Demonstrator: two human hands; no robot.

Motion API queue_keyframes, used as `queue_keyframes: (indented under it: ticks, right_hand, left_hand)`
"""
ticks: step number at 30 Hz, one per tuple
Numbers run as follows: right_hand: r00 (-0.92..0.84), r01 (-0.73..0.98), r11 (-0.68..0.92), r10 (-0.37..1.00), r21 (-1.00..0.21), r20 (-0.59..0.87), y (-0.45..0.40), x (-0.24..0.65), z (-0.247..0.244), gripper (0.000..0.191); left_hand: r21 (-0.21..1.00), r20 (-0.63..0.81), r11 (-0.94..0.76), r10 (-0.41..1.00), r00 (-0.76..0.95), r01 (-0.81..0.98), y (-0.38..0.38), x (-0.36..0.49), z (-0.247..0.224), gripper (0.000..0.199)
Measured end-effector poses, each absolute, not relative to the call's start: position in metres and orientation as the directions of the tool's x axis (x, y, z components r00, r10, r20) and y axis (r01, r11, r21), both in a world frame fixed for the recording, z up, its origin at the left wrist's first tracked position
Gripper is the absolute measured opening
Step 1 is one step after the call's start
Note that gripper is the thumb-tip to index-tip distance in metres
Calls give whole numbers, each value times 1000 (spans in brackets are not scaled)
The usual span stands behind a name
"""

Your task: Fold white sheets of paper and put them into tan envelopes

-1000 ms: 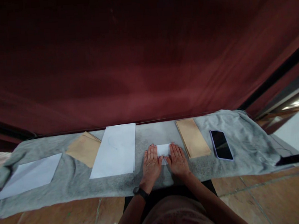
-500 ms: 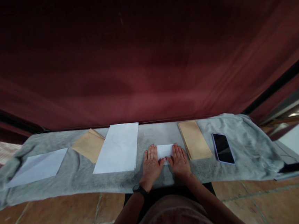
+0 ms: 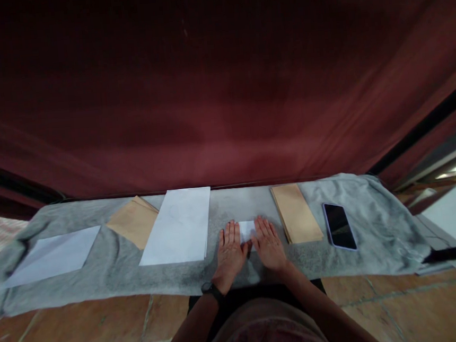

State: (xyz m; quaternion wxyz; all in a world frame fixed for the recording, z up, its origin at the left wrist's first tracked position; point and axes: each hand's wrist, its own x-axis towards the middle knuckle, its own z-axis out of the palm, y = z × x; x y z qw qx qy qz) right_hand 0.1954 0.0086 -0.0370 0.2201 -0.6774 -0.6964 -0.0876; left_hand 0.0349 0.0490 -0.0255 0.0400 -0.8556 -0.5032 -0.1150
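Observation:
A small white piece of paper point(image 3: 247, 230), seemingly folded, lies on the grey cloth near the front edge, partly hidden under both hands. My left hand point(image 3: 230, 250) rests flat over its left side, fingers stretched away from me, with a dark watch on the wrist. Over the right side lies my right hand point(image 3: 269, 244), also flat with the fingers extended. The two thumbs point toward each other at the paper's near part. Just left of my hands is a stack of white sheets point(image 3: 179, 226); close by on the right are brown envelopes point(image 3: 299, 212).
A grey cloth point(image 3: 231, 202) covers the narrow table. A phone point(image 3: 339, 226) lies at the right. More brown envelopes point(image 3: 132, 222) and a separate white sheet point(image 3: 55, 254) are at the left. A dark red curtain-like backdrop point(image 3: 223, 113) rises behind the table.
My right hand has slid left across the paper, closer to my left hand, so less white shows between them. My left hand stays nearly in place.

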Motion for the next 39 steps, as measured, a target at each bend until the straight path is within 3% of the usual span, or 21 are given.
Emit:
queue_keyframes:
  ticks: [3,8,17,34,39]
  right_hand:
    - [-67,964,152,933,-218,354,13,187,-32,50]
    - [-72,962,154,939,-224,336,10,185,-38,53]
    - [-36,988,90,925,-127,379,3,205,-44,57]
    - [78,983,1,900,-182,428,-12,217,-45,60]
    - [-5,979,84,920,-186,392,-12,203,-39,57]
  left_hand:
    - [25,249,-570,799,547,821,48,35,-26,59]
    - [17,232,-690,707,668,724,45,37,-24,58]
    - [50,207,-705,701,683,708,44,38,-20,55]
    - [142,177,-693,720,671,707,44,38,-15,57]
    - [147,181,-693,721,669,706,45,35,-15,56]
